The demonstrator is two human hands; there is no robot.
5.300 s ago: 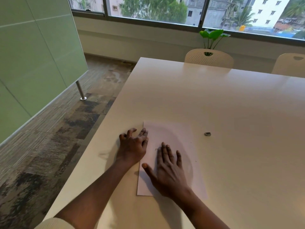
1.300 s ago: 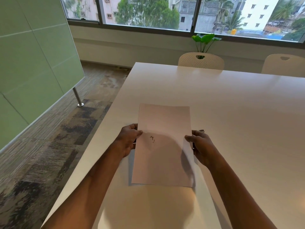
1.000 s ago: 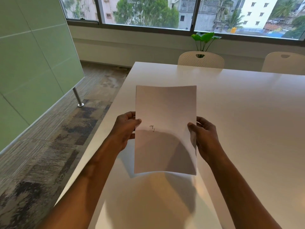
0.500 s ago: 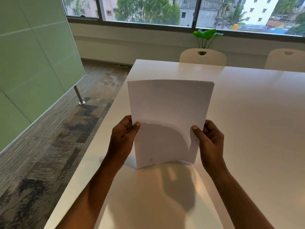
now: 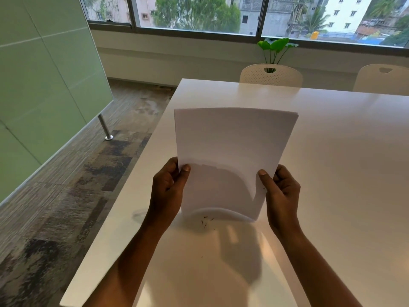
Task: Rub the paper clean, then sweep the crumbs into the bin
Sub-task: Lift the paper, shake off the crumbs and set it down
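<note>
Both hands pinch a light, limp sheet of paper (image 5: 232, 151) by its side edges, left hand (image 5: 169, 189) and right hand (image 5: 281, 191), tipping crumbs (image 5: 207, 221) near the tabletop's (image 5: 343, 173) left edge.

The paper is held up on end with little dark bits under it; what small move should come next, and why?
Probably set the paper aside. Both the left hand and right hand grip it, its bottom edge about at the table, while the crumbs lie loose below. A freed hand could sweep them; no bin shows.

Both hands, left (image 5: 169, 187) and right (image 5: 281, 191), pinch the paper (image 5: 232, 156) upright above crumbs (image 5: 207, 221) on the table (image 5: 343, 173).
</note>
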